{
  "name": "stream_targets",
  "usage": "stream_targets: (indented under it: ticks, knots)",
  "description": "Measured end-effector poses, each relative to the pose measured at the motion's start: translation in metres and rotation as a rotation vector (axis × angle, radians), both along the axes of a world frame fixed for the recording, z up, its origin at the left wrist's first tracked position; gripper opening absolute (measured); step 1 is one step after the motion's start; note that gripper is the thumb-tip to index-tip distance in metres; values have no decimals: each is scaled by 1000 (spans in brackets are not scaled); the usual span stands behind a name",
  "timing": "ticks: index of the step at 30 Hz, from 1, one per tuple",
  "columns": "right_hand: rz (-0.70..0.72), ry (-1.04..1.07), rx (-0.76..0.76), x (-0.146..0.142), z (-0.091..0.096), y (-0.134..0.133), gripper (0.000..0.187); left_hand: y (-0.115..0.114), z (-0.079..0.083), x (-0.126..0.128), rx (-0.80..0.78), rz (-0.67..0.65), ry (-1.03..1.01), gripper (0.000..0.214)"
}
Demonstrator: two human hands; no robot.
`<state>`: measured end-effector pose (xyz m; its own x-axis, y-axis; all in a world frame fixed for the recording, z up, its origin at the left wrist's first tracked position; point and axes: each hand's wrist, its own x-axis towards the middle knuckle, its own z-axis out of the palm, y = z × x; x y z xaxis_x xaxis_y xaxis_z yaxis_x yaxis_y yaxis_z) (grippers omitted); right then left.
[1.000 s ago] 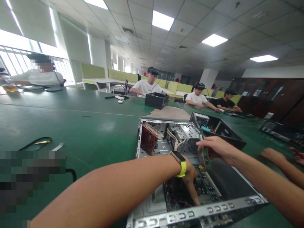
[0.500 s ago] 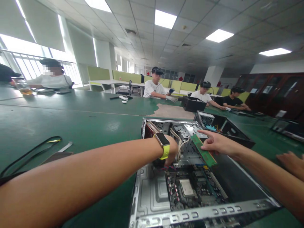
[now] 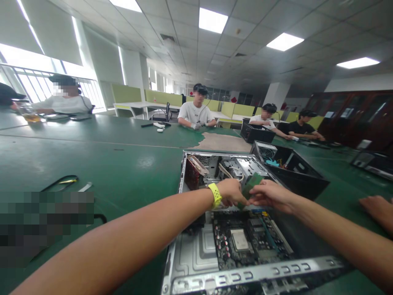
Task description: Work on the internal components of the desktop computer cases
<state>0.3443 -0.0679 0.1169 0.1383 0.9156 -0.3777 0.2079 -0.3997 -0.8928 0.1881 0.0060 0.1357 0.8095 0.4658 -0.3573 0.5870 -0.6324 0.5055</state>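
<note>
A green RAM stick (image 3: 252, 181) is held tilted above the open computer case (image 3: 211, 273). My right hand (image 3: 272, 194) pinches it along its side, thumb and fingers closed. My left hand (image 3: 231, 191), with a yellow watch band (image 3: 215, 196) on the wrist, has its fingers closed around the stick's lower end, close to the right fingertips. Below both hands lies the motherboard (image 3: 258, 246), where a bare square processor (image 3: 240, 240) shows. Part of the stick is hidden by my fingers.
A second black case (image 3: 303, 174) stands just beyond on the right, and a smaller black case (image 3: 257, 133) behind it. Black straps (image 3: 63, 182) lie at left. Another person's hand (image 3: 376, 207) rests at the right edge. Several people sit across the green table (image 3: 147, 159).
My left hand has come up out of the case and moved right to the RAM stick. My right hand, pointing before, has closed on the stick, which is turned and shifted left.
</note>
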Motion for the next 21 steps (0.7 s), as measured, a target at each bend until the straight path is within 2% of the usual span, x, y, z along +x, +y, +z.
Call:
stream_targets:
  ticks: [3,6,10,12,13,18,21]
  knots:
    - [105,1,-71,11,-15,-2,17,-3,-16,-2,281,-80,-3,29]
    - [305,-289,-66,21,-27,2,18,-13,-21,-1,502,-152,142,28]
    - [624,-877,160,20,-33,10,24,-18,-21,7,518,-221,298,36]
    - [699,-1158,228,14,-35,11,24,-15,-24,11,511,-263,310,37]
    - [709,-1250,216,11,-36,12,23,-12,-27,12,514,-277,298,37]
    - [760,-1375,132,2,-46,14,24,-2,-44,10,579,-279,181,26]
    - [767,-1399,140,1,-47,15,23,0,-47,6,586,-281,154,23]
